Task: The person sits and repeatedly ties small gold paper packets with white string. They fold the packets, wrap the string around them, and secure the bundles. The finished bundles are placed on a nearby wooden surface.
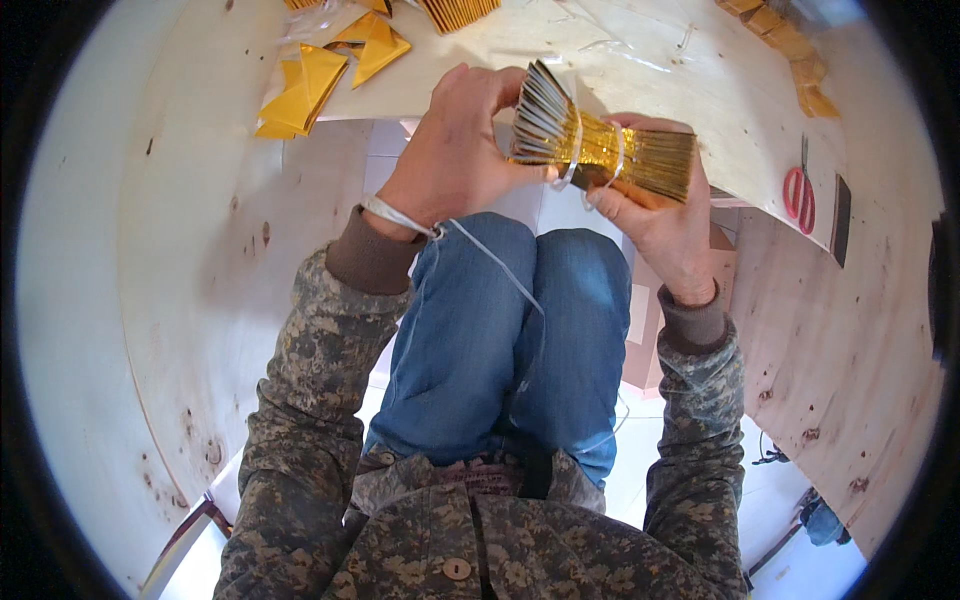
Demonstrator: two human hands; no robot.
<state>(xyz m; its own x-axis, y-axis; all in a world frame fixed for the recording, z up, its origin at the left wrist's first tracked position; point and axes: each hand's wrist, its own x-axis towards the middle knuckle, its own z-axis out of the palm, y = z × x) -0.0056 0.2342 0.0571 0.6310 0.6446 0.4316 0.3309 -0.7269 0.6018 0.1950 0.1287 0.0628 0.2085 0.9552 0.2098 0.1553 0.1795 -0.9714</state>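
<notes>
Between my two hands, above my knees at the table's front edge, is a thick bundle of gold foil paper strips. White ties circle its narrow middle, and both ends fan out. My left hand grips the left end, thumb below and fingers behind it. Around the right end my right hand is wrapped, thumb underneath; its other fingers are mostly hidden behind the bundle. A white string loops round my left wrist, knotted there, and trails down over my legs.
Folded gold paper pieces lie at the table's left, with a gold pleated stack farther back. Red-handled scissors rest on the right beside a dark strip. A gold folded chain lies far right. Wooden panels stand on both sides.
</notes>
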